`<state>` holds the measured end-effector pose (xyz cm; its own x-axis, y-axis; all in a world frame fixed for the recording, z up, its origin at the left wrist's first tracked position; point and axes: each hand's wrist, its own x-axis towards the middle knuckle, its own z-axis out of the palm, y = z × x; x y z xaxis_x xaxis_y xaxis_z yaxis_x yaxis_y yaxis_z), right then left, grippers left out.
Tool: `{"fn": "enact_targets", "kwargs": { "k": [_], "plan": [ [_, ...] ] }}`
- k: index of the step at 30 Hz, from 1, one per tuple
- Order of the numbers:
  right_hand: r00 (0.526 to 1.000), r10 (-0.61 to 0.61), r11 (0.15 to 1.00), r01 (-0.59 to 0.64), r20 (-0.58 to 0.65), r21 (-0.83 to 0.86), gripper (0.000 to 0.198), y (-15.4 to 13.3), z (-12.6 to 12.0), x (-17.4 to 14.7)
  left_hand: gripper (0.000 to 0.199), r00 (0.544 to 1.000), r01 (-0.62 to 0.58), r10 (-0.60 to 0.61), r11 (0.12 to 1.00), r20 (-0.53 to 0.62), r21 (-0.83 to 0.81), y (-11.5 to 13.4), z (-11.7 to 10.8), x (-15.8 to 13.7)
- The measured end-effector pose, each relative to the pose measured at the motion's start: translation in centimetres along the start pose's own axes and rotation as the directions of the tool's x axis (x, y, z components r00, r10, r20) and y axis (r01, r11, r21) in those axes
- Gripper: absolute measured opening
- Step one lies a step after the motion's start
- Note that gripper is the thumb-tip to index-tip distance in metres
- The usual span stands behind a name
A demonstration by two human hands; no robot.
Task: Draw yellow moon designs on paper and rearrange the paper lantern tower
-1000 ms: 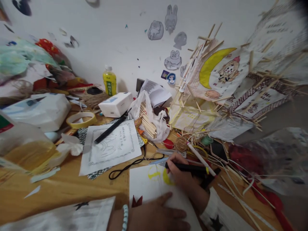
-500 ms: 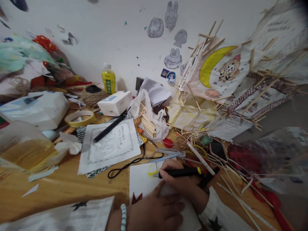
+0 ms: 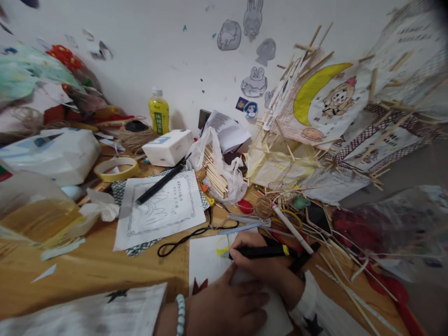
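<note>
My right hand is closed around a black marker with a yellow end, its tip down at a sheet of white paper. Beside the tip on that sheet is a yellow curved drawing. Lower on the same paper shows a dark red pointed shape, partly covered by my wrist. My left hand lies flat across the sheet with its fingers stretched out, just below my right hand. A bead bracelet circles the left wrist.
Left of the sheet lies a bordered drawing with a black pen on it. Behind stand a white box, a bag of sticks and a yellow bottle. Stick-framed lanterns lean at right. A plastic container stands at left.
The marker tip has shifted slightly at the yellow drawing, staying in my right hand. My left hand stays flat on the paper. The whole view has moved a little.
</note>
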<state>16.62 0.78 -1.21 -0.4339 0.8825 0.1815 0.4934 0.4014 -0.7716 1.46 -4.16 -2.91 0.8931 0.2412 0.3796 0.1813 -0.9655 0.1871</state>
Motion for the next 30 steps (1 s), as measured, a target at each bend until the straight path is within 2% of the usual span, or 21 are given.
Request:
{"fn": "enact_targets", "kwargs": {
  "k": [9,13,24,27,30],
  "plan": [
    [0.999,0.037,0.999,-0.037,0.025,0.002,0.011,-0.27,-0.08,0.12,0.026,0.998,-0.013,0.013,1.000,0.055,-0.004,0.01,-0.54,0.15],
    [0.999,0.034,0.999,-0.034,0.030,0.013,0.010,-0.33,-0.09,0.13,0.024,0.999,0.028,-0.028,1.000,0.032,-0.005,0.19,-0.60,0.19],
    [0.999,0.047,0.999,-0.047,0.008,-0.004,0.011,-0.39,-0.05,0.23,0.023,1.000,-0.023,0.023,1.000,-0.013,0.021,-0.14,-0.42,0.22],
    [0.998,0.062,0.998,-0.062,0.002,-0.010,0.012,-0.24,0.00,0.22,0.022,0.999,-0.006,0.008,0.999,-0.052,0.034,-0.07,-0.05,0.16],
    [0.998,0.065,0.998,-0.065,0.009,-0.002,0.010,-0.17,-0.01,0.24,0.022,0.999,0.018,-0.017,0.999,-0.037,0.027,0.08,0.02,0.11]
  ]
}}
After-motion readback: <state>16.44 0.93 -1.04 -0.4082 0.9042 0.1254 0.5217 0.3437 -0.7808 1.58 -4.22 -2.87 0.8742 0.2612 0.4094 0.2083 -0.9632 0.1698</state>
